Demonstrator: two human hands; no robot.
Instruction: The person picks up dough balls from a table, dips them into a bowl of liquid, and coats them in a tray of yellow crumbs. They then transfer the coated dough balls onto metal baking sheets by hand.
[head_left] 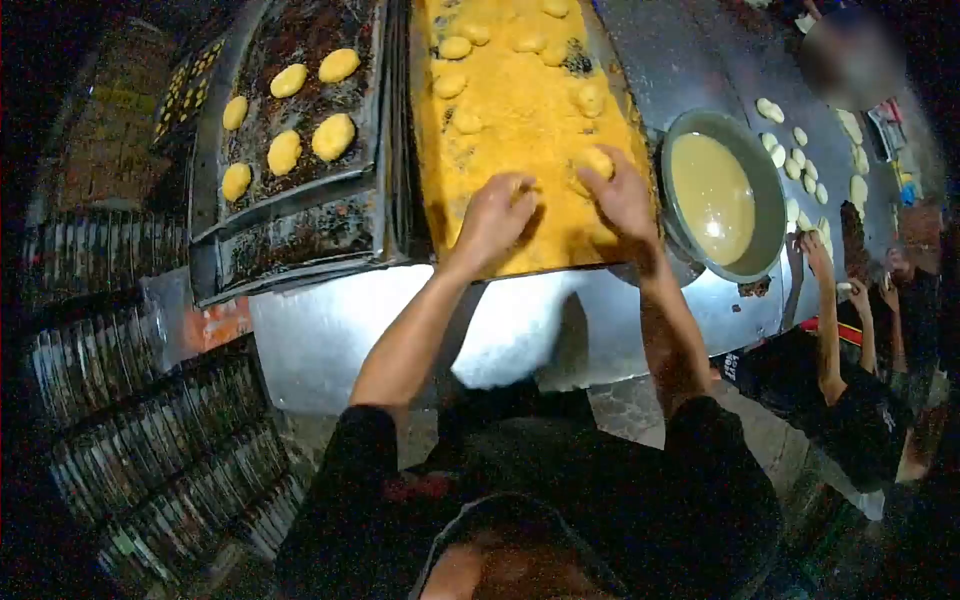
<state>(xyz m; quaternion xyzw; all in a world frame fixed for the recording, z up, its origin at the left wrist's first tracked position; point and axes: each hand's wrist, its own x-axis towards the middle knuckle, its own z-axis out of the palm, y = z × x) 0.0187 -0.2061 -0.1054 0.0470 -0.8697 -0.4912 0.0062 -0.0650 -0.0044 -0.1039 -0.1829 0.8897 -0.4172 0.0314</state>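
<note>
My right hand (622, 200) is closed around a crumb-coated dough piece (597, 162) over a tray of yellow crumbs (545, 225). To its left, my left hand (495, 222) hovers over the same crumbs with fingers curled toward the thumb; I cannot tell what is in them. Farther up the tray lie several coated dough pieces, among them one dough piece (589, 99) beyond my right hand and another dough piece (467, 121) beyond my left. Just right of the tray stands a round basin (672, 190) of pale yellow liquid batter (712, 190).
On the left, a dark baking tray (310, 110) atop a stack carries several coated pieces. Pale uncoated dough pieces (795, 165) lie on the metal table (690, 60) to the right, where other people's hands (815, 255) work. Racked trays (140, 450) stand at lower left.
</note>
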